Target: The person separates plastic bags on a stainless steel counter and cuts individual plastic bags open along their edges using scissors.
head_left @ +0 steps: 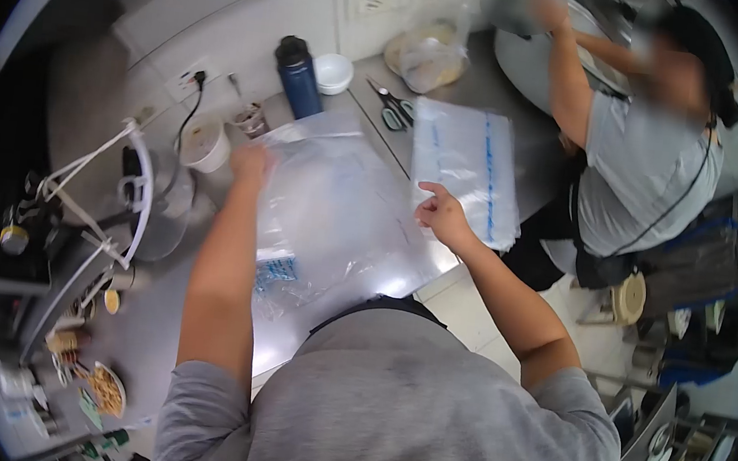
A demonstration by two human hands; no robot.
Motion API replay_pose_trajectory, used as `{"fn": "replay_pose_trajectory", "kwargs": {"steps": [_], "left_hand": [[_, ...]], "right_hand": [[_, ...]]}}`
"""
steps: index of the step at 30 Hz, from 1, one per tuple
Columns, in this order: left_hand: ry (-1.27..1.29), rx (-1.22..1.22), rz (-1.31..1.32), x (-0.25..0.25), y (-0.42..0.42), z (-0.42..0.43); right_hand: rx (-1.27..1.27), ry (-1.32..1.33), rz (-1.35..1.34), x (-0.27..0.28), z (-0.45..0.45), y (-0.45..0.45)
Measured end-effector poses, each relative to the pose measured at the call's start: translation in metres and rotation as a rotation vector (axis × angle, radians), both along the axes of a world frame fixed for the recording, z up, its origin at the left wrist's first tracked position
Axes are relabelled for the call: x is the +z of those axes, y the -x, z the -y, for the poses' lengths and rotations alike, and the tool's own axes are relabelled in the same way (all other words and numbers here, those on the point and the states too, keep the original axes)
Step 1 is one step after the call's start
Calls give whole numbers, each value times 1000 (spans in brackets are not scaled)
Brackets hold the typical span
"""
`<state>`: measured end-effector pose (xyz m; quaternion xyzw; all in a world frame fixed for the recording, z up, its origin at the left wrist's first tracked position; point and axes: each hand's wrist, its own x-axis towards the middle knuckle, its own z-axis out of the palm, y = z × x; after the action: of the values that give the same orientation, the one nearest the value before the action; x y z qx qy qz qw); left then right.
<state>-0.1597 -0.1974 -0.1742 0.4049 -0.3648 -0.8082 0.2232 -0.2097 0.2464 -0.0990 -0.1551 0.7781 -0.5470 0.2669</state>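
Observation:
A large clear plastic bag (337, 195) lies spread over the metal counter in front of me, with blue print near its lower left corner. At its left edge is my left hand (252, 163), blurred, so its grip on the plastic is unclear. My right hand (443, 216) is over the near left edge of a stack of clear plastic bags (467, 164) with blue printed lines. Its index finger is stretched out while the other fingers curl, and nothing shows between them. Whether it touches the stack I cannot tell.
Behind the bags stand a dark blue bottle (299, 81), a white bowl (333, 73), scissors (392, 110) and a filled plastic bag (430, 55). A white tub (206, 145) sits left. A co-worker (645, 162) stands at right, arms over a large metal vessel (525, 57).

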Motion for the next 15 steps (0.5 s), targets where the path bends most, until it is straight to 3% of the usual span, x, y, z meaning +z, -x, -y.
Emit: {"fn": "replay_pose_trajectory", "kwargs": {"steps": [2,4,7,8,9,13,15], "left_hand": [[28,-32,119,-13,-10,8],[339,-72,308,-8,-18,3],[1560,81,555,59,-47,-66],[1652,-51,376,72,-54,-92],[1724,-186,193,80,-63,-120],[1768,-984,-32,94,-100,-234],[1753,-996,-16,81,-105,-249]], "right_hand": [[-75,25,-55,1,-3,-12],[-58,93,-92,21,-11,-31],[239,346,97,137,-19,-81],[387,584,78,166,-21,-100],[514,647,51,197,-24,-115],[829,997,136,252,-16,-151],[822,1023,-61,253,-8,-157]]}}
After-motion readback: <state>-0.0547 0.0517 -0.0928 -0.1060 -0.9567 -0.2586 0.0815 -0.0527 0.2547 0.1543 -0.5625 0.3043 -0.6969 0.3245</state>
